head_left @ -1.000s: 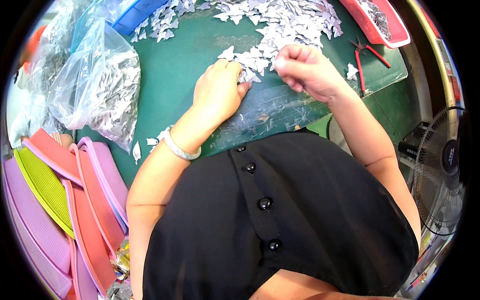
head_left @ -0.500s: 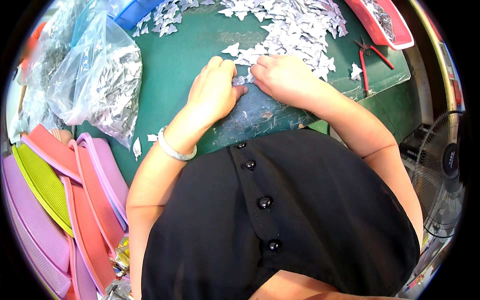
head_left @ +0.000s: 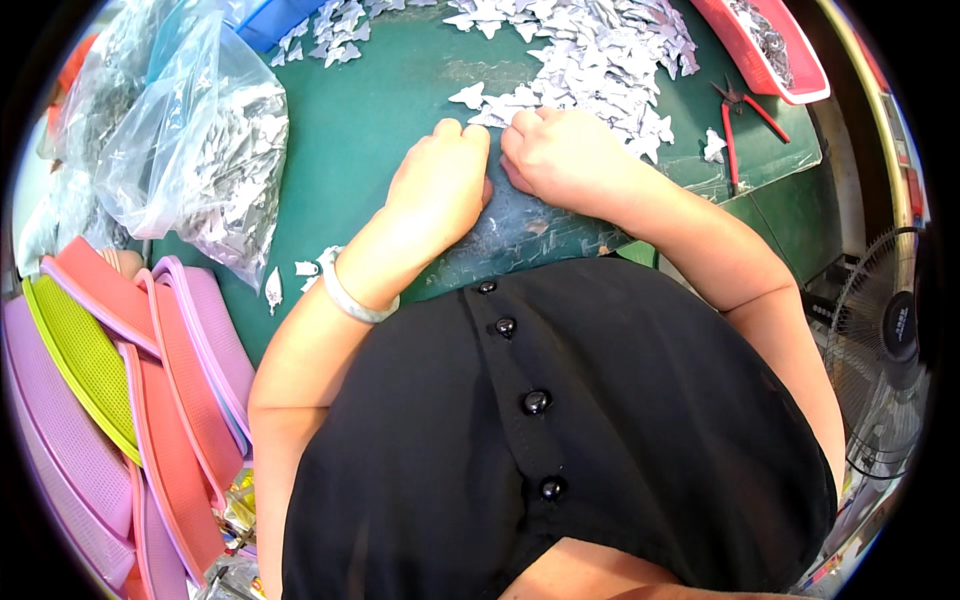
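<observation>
My left hand is closed above the green table top, its fingers curled under. Close beside it, with a narrow gap between, my right hand is closed too. Whatever the fingers of either hand grip is hidden beneath the knuckles. Just beyond both hands spreads a heap of silvery butterfly-shaped pieces, with its nearest pieces almost against my fingers. A pale bracelet circles my left wrist.
Red-handled pliers and a loose silvery piece lie right. A pink basket holds small metal parts. Left are a clear bag of silvery pieces, a blue bin and stacked coloured baskets. A fan stands right.
The small silvery pieces that showed between my fingers are now hidden. My left hand has turned and shifted slightly right; another small piece shows by the bracelet.
</observation>
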